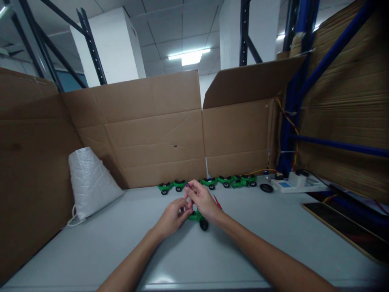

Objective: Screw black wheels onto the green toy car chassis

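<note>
In the middle of the table, my left hand is closed at the near left side of a green toy car, its fingertips against the car. A black wheel shows at the car's right end; the rest is largely covered by my hands. My right hand reaches over the car with thumb and fingers pinched together. A tiny dark purple spot shows at its fingertips, too small to name. Just beyond my right hand lies a thin red tool, partly hidden.
Several green toy cars stand in a row along the cardboard wall. To their right are a loose black ring and a white power strip. A silvery padded bag leans at left; a dark panel lies at right.
</note>
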Available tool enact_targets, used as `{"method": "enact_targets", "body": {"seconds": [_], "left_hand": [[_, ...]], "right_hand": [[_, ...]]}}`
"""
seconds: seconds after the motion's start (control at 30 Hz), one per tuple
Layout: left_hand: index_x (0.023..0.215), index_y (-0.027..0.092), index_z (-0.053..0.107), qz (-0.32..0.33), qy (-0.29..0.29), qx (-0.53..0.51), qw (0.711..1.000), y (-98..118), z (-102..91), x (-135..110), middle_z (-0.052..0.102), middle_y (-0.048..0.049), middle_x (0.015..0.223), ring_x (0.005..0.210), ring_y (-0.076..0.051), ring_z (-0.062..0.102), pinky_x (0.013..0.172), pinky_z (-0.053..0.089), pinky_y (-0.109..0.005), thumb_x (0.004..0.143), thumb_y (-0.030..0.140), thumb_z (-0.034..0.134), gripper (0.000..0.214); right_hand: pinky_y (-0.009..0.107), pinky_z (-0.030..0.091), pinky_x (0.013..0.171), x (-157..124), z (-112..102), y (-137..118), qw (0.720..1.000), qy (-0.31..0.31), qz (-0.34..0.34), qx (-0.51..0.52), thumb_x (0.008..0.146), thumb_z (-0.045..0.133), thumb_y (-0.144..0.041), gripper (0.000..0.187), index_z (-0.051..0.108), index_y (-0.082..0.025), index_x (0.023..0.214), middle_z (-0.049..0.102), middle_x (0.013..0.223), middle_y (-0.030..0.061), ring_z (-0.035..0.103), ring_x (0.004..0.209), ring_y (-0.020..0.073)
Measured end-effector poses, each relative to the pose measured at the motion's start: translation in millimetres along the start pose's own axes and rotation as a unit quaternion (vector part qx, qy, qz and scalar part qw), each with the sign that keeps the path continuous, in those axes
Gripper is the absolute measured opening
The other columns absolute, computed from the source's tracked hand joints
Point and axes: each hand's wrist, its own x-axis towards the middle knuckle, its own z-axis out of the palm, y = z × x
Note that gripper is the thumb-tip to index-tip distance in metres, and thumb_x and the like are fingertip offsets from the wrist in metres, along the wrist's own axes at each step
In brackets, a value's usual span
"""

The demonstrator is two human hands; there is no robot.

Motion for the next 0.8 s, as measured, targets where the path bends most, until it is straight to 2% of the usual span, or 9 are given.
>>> {"method": "enact_targets", "body": {"seconds": [0.1, 0.17, 0.3, 0.4, 0.53, 0.6, 0.67, 0.73, 0.8], "left_hand": [[0.09, 0.017, 0.066, 0.014, 0.007, 0.013, 1.0, 3, -1.8, -1, 0.069, -0.0069, 0.098, 0.091, -0.02, 0.061, 0.085, 0.047, -0.029, 0.099, 0.035, 0.061, 0.02], [0.092, 0.018, 0.066, 0.014, 0.009, 0.01, 1.0, 3, -1.8, -2, 0.07, -0.0063, 0.1, 0.094, -0.021, 0.062, 0.089, 0.046, -0.03, 0.1, 0.032, 0.06, 0.018], [0.087, 0.016, 0.063, -0.018, 0.012, 0.0, 1.0, -4, 2.4, -2, 0.067, -0.0018, 0.085, 0.078, -0.016, 0.059, 0.075, 0.044, -0.025, 0.101, 0.034, 0.059, 0.022], [0.087, 0.016, 0.063, -0.022, 0.009, 0.002, 1.0, -7, 5.1, -1, 0.066, -0.0011, 0.082, 0.074, -0.015, 0.057, 0.072, 0.042, -0.024, 0.1, 0.036, 0.06, 0.024], [0.092, 0.016, 0.065, -0.011, -0.003, 0.009, 1.0, -4, 3.0, 1, 0.067, -0.0019, 0.086, 0.077, -0.016, 0.058, 0.074, 0.043, -0.025, 0.101, 0.037, 0.059, 0.024], [0.089, 0.016, 0.064, -0.025, -0.005, 0.015, 1.0, -3, 1.1, 3, 0.066, -0.0018, 0.084, 0.073, -0.016, 0.057, 0.07, 0.042, -0.024, 0.102, 0.039, 0.058, 0.027], [0.09, 0.016, 0.064, -0.023, -0.008, 0.019, 1.0, -4, 0.2, 4, 0.066, -0.0019, 0.084, 0.074, -0.016, 0.057, 0.07, 0.043, -0.024, 0.102, 0.041, 0.058, 0.028], [0.093, 0.016, 0.064, -0.019, -0.01, 0.022, 1.0, -7, 0.7, 5, 0.066, -0.0009, 0.083, 0.07, -0.015, 0.056, 0.069, 0.043, -0.024, 0.101, 0.041, 0.058, 0.027], [0.089, 0.017, 0.063, -0.018, -0.004, 0.028, 0.999, -10, 1.9, 5, 0.065, 0.0002, 0.079, 0.068, -0.015, 0.056, 0.067, 0.042, -0.023, 0.101, 0.042, 0.059, 0.028]], "right_hand": [[0.021, 0.044, 0.047, -2, 2, -3, 1.0, -0.025, -0.001, -0.01, 0.1, 0.053, -0.063, 0.043, 0.061, -0.021, 0.105, 0.063, 0.087, -0.0009, 0.059, 0.054, 0.0099], [0.021, 0.043, 0.048, -3, 4, -4, 0.999, -0.028, -0.002, -0.027, 0.1, 0.056, -0.062, 0.041, 0.064, -0.021, 0.106, 0.063, 0.087, -0.0003, 0.059, 0.057, 0.0108], [0.022, 0.044, 0.048, -3, 7, -3, 0.999, -0.018, -0.007, -0.026, 0.096, 0.062, -0.059, 0.038, 0.062, -0.021, 0.104, 0.068, 0.093, 0.0022, 0.058, 0.057, 0.0108], [0.021, 0.046, 0.048, -3, 7, 0, 1.0, -0.014, -0.004, 0.003, 0.093, 0.068, -0.056, 0.037, 0.056, -0.022, 0.102, 0.072, 0.096, 0.0032, 0.059, 0.055, 0.01], [0.018, 0.042, 0.042, -1, 6, 2, 1.0, -0.005, 0.015, 0.025, 0.088, 0.075, -0.053, 0.041, 0.047, -0.025, 0.1, 0.072, 0.088, -0.0018, 0.059, 0.049, 0.0093], [0.017, 0.041, 0.042, 1, 5, 1, 1.0, -0.005, 0.017, 0.025, 0.085, 0.076, -0.054, 0.044, 0.046, -0.025, 0.1, 0.068, 0.081, -0.0051, 0.058, 0.048, 0.0091], [0.017, 0.043, 0.042, 3, 3, -1, 0.999, -0.01, 0.016, 0.027, 0.086, 0.075, -0.056, 0.044, 0.048, -0.025, 0.102, 0.066, 0.081, -0.0052, 0.058, 0.049, 0.0089], [0.018, 0.042, 0.042, 5, 1, -3, 1.0, -0.014, 0.013, 0.023, 0.092, 0.065, -0.062, 0.043, 0.053, -0.024, 0.107, 0.065, 0.085, -0.003, 0.057, 0.051, 0.0087], [0.018, 0.044, 0.044, 5, -1, -4, 0.999, -0.029, 0.014, 0.018, 0.095, 0.06, -0.063, 0.042, 0.058, -0.023, 0.108, 0.063, 0.091, -0.0006, 0.057, 0.053, 0.008]]}}
